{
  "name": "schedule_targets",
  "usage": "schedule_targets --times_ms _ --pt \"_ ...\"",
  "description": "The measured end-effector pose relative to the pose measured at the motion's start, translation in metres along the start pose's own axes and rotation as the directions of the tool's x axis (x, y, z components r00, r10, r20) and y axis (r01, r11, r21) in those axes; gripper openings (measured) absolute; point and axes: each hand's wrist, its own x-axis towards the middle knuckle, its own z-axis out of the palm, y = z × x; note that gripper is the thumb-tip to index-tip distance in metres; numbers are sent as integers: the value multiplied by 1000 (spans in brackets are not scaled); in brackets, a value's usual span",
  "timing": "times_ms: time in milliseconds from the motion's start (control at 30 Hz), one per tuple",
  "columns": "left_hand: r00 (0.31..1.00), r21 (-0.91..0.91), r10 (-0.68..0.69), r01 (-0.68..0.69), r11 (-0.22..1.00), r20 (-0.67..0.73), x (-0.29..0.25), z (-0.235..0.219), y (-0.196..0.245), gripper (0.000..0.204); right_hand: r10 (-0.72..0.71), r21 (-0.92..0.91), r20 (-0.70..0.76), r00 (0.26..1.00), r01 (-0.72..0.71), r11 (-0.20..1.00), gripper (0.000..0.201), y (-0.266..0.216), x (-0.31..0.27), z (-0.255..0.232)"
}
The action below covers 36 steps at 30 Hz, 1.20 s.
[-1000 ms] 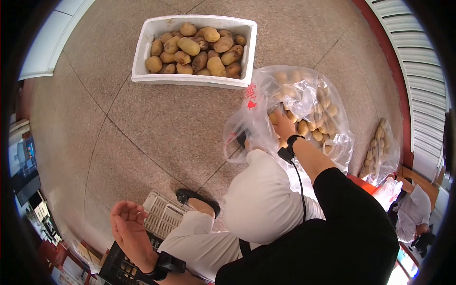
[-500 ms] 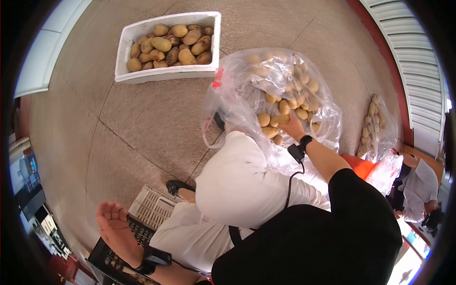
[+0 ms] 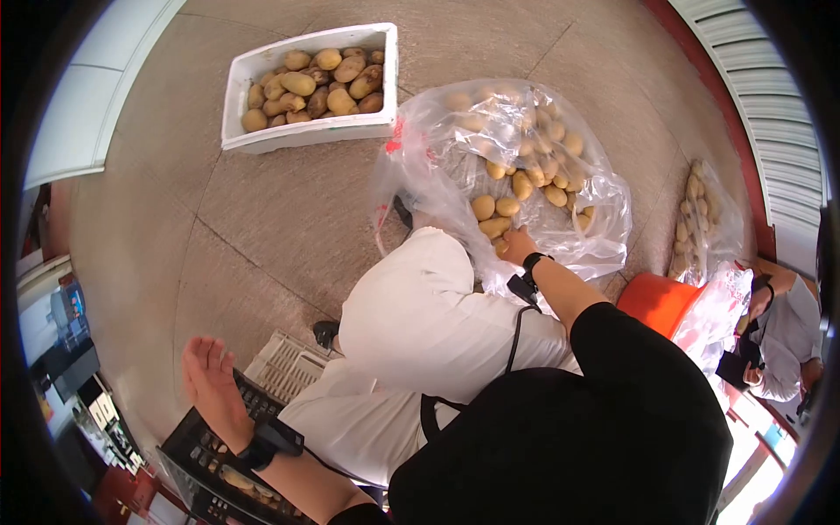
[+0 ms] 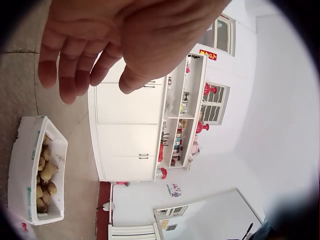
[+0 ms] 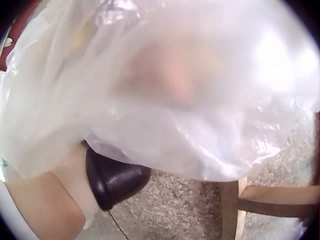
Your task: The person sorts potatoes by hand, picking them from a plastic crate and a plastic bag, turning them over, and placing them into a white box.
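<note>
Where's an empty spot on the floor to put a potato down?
The widest bare floor lies between the white box, the plastic bag and the person's knee. There is more bare floor left of the box. It is crowded by the bag, where the right hand reaches among potatoes, and by the crates near the left hand.

I see bright daylight, heavy fisheye vignetting at edges, glare on the plastic bag (image 3: 525,149), and my right-wrist view blurred behind it.
</note>
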Motion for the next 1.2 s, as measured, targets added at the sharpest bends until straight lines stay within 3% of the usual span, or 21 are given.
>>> schedule_targets --times_ms 133,200,267,333,400,467,500,567,600,667,800,833,867,933,967,1033,1067,1100,1133,1200 --pt "1000 -24 10 -10 1000 -11 -5 -2 0 34 -5 -151 -182 983 -23 988 45 14 11 -41" --pt "999 -38 35 -37 999 -38 -12 7 4 31 76 182 -228 971 -34 983 54 14 14 -88" --pt "996 -61 62 -66 996 -66 -19 5 4 29 47 334 -344 938 76 940 51 3 28 -131" --pt "999 -36 42 -43 998 -23 -19 -6 0 33 25 737 -398 917 304 604 41 -45 12 -186" --pt "996 -60 86 -87 994 -9 -25 -8 2 31 24 872 -382 924 352 340 34 -92 10 -235" --pt "990 -78 138 -138 987 -14 -30 -10 3 28 -86 921 -390 917 390 -13 43 -155 -18 -283" --pt "990 -110 137 -140 984 -41 -32 -10 1 26 -119 913 -407 906 408 -14 43 -186 -28 -300" --pt "985 -122 150 -160 979 -89 -36 -11 1 21 -322 865 -425 846 276 -418 52 -249 -48 -324" --pt "982 -136 163 -175 975 -99 -36 -12 0 19 -365 869 -429 827 267 -416 52 -284 -67 -330" --pt "969 -149 190 -213 966 -155 -38 -14 -1 19 -476 807 -441 761 104 -582 61 -345 -110 -328" --pt "962 -95 247 -258 961 -117 -43 -27 -2 19 -673 918 -271 688 -25 -395 60 -418 -148 -300" --pt "949 17 305 -305 952 -83 -40 -21 -4 17 -688 933 -361 630 248 -262 53 -429 -156 -283" --pt "935 129 352 -345 930 -39 -37 -12 -6 17 -704 938 -346 621 232 -257 53 -437 -153 -269" --pt "917 175 394 -399 900 69 -42 0 -5 18 -642 900 -415 645 395 -184 39 -449 -141 -239" --pt "918 194 377 -395 898 125 -43 6 -4 18 -604 940 -335 723 305 -155 35 -454 -146 -230" --pt "925 226 331 -368 902 187 -54 20 -5 18 -642 962 -273 717 214 -171 35 -466 -147 -219" --pt "916 212 268 -337 917 297 -59 27 1 20 -678 971 -238 696 146 -190 35 -473 -146 -215" --pt "892 198 211 -309 930 400 -60 32 4 21 -642 959 -282 713 210 -188 37 -482 -147 -211" --pt "894 203 209 -308 929 397 -60 37 3 21 -645 960 -280 711 205 -191 37 -489 -149 -207" --pt "820 25 211 -265 964 532 -64 45 4 26 -568 848 -492 660 510 -141 42 -500 -155 -201"
